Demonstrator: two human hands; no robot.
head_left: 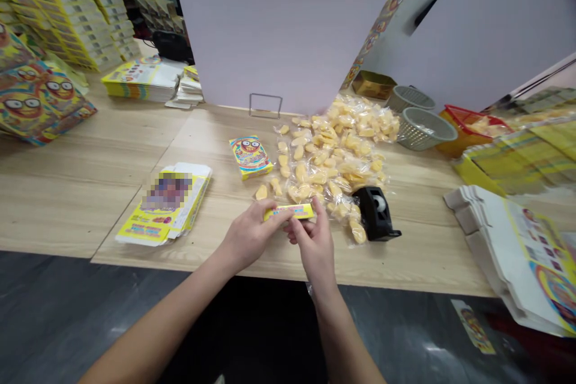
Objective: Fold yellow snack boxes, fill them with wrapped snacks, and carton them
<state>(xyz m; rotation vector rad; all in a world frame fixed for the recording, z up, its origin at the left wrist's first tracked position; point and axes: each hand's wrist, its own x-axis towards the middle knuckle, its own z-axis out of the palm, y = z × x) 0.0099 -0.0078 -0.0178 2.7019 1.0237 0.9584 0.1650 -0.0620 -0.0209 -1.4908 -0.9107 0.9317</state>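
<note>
My left hand (249, 231) and my right hand (315, 246) both grip a narrow yellow printed carton (290, 212) over the table's front edge, holding it lengthwise between them. The fingers hide part of it. Just beyond my hands lies a large heap of small yellow sweets in clear wrappers (328, 159). A finished-looking cartoon-printed box (250, 157) lies left of the heap. A black tape dispenser (375, 213) stands at the heap's right side, close to my right hand. A stack of flat yellow-and-white cartons (164, 204) lies left of my left hand.
A light wooden table (58, 192) carries everything. Tall stacks of flat printed cartons (522, 252) stand at right and back left. Grey plastic baskets (420, 128) and a red-rimmed tray (472, 129) sit behind a pale partition (279, 24).
</note>
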